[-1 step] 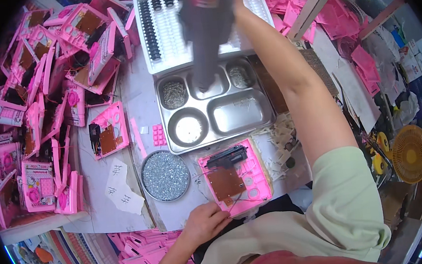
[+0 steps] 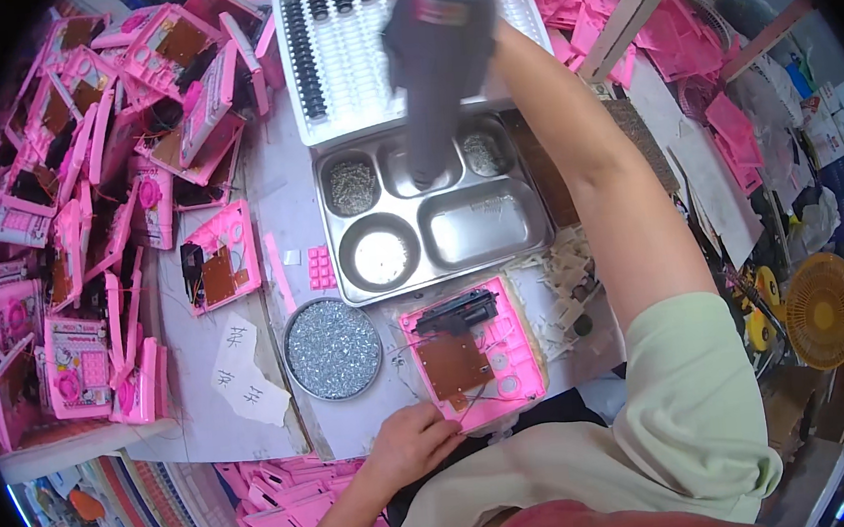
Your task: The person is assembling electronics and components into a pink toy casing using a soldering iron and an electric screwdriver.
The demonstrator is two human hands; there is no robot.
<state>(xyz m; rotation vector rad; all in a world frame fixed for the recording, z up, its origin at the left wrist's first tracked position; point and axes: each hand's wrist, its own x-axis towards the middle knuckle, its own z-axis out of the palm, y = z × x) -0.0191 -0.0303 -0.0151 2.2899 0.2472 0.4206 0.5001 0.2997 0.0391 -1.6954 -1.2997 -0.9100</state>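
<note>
My right hand, mostly hidden behind the tool and blurred, grips a dark grey electric screwdriver (image 2: 441, 46) at the top. The screwdriver's tip points down over the upper middle compartment of a steel divided tray (image 2: 531, 222); whether it touches the metal I cannot tell. My left hand (image 2: 418, 443) is closed at the near left corner of a pink plastic casing (image 2: 518, 353), its fingertips at the edge beside thin wires. Inside the casing lie a brown circuit board (image 2: 456, 363) and a black mechanism (image 2: 454, 311). Small metal parts fill two of the tray's compartments.
A round dish of silvery screws (image 2: 332, 350) stands left of the casing. Behind the tray is a white rack (image 2: 374, 57) with black parts. Pink casings (image 2: 85, 193) pile up at left; another opened casing (image 2: 221, 256) lies apart. White plastic pieces (image 2: 567, 286) sit at right.
The screwdriver has shifted slightly right and a little down over the tray with my right hand. My left hand stays at the casing's corner.
</note>
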